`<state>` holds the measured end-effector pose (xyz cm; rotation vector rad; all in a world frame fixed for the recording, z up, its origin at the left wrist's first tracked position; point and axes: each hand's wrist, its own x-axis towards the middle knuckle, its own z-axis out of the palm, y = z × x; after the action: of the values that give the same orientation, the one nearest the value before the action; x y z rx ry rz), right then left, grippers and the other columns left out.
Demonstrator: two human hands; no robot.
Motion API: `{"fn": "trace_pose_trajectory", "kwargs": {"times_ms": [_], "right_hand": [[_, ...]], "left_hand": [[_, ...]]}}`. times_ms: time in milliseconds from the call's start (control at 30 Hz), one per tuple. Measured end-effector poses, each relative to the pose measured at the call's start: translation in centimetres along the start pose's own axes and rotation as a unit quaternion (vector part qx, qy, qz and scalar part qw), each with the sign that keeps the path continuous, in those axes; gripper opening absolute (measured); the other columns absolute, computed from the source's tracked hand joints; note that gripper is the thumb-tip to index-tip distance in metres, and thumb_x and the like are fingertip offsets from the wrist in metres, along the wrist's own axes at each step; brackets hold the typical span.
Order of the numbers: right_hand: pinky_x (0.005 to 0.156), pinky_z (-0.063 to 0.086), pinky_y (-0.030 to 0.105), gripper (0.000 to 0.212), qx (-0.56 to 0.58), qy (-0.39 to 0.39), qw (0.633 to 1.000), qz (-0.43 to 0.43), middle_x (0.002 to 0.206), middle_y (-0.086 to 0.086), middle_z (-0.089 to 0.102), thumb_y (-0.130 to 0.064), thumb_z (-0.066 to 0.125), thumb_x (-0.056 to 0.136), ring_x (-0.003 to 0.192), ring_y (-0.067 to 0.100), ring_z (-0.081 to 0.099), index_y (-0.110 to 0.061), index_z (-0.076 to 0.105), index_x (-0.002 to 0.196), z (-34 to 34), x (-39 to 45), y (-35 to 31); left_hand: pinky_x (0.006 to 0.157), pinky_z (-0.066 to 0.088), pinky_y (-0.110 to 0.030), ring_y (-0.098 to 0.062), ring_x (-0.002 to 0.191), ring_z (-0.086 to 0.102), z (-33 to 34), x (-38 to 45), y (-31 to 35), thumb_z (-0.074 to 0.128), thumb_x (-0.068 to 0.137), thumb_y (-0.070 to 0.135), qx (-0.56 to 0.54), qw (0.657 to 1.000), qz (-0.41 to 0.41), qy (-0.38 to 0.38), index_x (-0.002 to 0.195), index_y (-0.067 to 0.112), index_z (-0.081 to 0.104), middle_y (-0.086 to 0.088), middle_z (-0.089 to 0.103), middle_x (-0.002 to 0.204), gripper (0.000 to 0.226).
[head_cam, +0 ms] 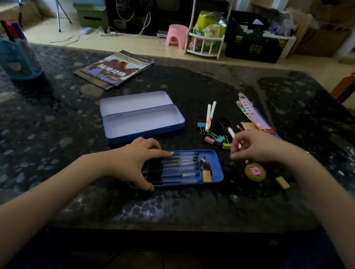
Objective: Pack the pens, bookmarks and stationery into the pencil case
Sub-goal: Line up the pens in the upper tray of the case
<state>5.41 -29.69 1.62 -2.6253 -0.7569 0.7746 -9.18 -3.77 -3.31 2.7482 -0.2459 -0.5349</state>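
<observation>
Head view shows left hand (136, 163) pressing flat on slick, stiff pens (176, 166) in the tray (218, 161), right hand (255, 146) at 2 o'clock, loosely curled, seemingly empty; grip pens mid-barrel.

The table (187, 210) is black with grey spots. My case (143, 118) is blue outside and pale purple inside. The tray (217, 170) is blue too, and its pens (180, 166) are clear with black ends. The clips (215, 138) are pink, teal and yellow. I see a pink stool (177, 36) and a blue cup (15, 60).
</observation>
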Motion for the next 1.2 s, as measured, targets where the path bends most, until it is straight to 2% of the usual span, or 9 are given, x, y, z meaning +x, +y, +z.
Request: {"fn": "trace_pose_trajectory", "kwargs": {"times_ms": [67,167,233,533,733,867,933,1033,1200], "right_hand": [[0.062,0.041,0.023,0.017,-0.048,0.003,0.997,0.058,0.081,-0.004,0.059,-0.015,0.073,0.08,0.072,0.007,0.053,-0.022,0.057,0.076,-1.2,-0.1,1.9],[0.063,0.046,0.023,0.019,-0.075,-0.063,0.982,0.162,0.088,0.001,0.063,-0.012,0.075,0.076,0.077,0.014,0.059,-0.02,0.061,0.086,-1.7,-0.6,4.5],[0.059,0.047,0.023,0.024,-0.084,-0.087,0.973,0.196,0.09,0.004,0.063,-0.009,0.075,0.076,0.076,0.016,0.059,-0.017,0.06,0.093,-1.6,-1.0,5.3],[0.048,0.044,0.024,0.014,-0.099,-0.085,0.962,0.241,0.078,0.009,0.058,0.0,0.065,0.082,0.059,0.018,0.052,-0.009,0.058,0.091,-1.2,-0.6,5.3],[0.053,0.047,0.028,0.021,-0.093,-0.1,0.95,0.279,0.081,0.011,0.061,-0.006,0.07,0.081,0.057,0.019,0.054,-0.009,0.057,0.098,-1.7,-0.8,5.1],[0.053,0.05,0.028,0.024,-0.118,-0.103,0.95,0.269,0.1,0.016,0.063,0.002,0.063,0.082,0.067,0.022,0.058,-0.007,0.058,0.103,-1.1,-0.4,4.9],[0.053,0.048,0.027,0.019,-0.119,-0.088,0.956,0.254,0.106,0.017,0.062,0.001,0.061,0.083,0.072,0.023,0.058,-0.009,0.06,0.099,-1.0,-0.2,4.7],[0.054,0.045,0.026,0.012,-0.085,-0.044,0.97,0.222,0.097,0.01,0.059,-0.003,0.061,0.084,0.076,0.02,0.055,-0.014,0.058,0.087,-1.3,-0.2,4.3],[0.062,0.048,0.024,0.014,-0.008,0.011,0.994,0.108,0.09,0.0,0.057,-0.008,0.066,0.083,0.079,0.013,0.057,-0.019,0.059,0.084,-1.4,0.2,3.1]], "left_hand": [[0.108,0.022,-0.028,-0.007,0.118,0.018,0.0,0.0,0.0,0.071,0.072,0.053,-0.001,1.0,-0.001,-0.004,0.143,0.047,0.016,0.015,0.019,0.131,0.089],[0.108,0.023,-0.028,-0.007,0.12,0.017,0.1,-0.1,-0.1,0.07,0.073,0.053,-0.001,1.0,-0.001,-0.009,0.142,0.049,0.014,0.016,0.018,0.132,0.088],[0.108,0.023,-0.029,-0.007,0.119,0.017,0.1,-0.2,-0.1,0.069,0.073,0.054,0.001,1.0,-0.001,-0.009,0.142,0.05,0.014,0.017,0.018,0.132,0.088],[0.109,0.023,-0.029,-0.006,0.119,0.016,0.1,-0.1,-0.1,0.069,0.073,0.054,0.002,1.0,-0.004,-0.013,0.142,0.051,0.014,0.016,0.017,0.133,0.089],[0.108,0.022,-0.028,-0.007,0.118,0.018,0.2,-0.1,-0.2,0.069,0.073,0.055,0.0,1.0,0.0,-0.004,0.141,0.05,0.014,0.017,0.018,0.13,0.088],[0.108,0.022,-0.028,-0.008,0.12,0.018,0.2,-0.1,-0.2,0.07,0.073,0.054,-0.003,1.0,-0.002,-0.007,0.141,0.051,0.014,0.016,0.018,0.131,0.088],[0.108,0.022,-0.029,-0.008,0.12,0.018,0.2,-0.1,-0.1,0.069,0.073,0.054,-0.001,1.0,-0.001,-0.006,0.141,0.051,0.014,0.016,0.018,0.131,0.088],[0.108,0.023,-0.029,-0.008,0.12,0.018,0.2,-0.1,-0.1,0.069,0.073,0.054,-0.001,1.0,-0.005,-0.009,0.142,0.05,0.014,0.016,0.018,0.133,0.088],[0.109,0.023,-0.03,-0.009,0.12,0.018,0.1,-0.2,0.0,0.069,0.073,0.054,0.004,1.0,-0.006,-0.01,0.142,0.05,0.013,0.015,0.017,0.133,0.088]]}}
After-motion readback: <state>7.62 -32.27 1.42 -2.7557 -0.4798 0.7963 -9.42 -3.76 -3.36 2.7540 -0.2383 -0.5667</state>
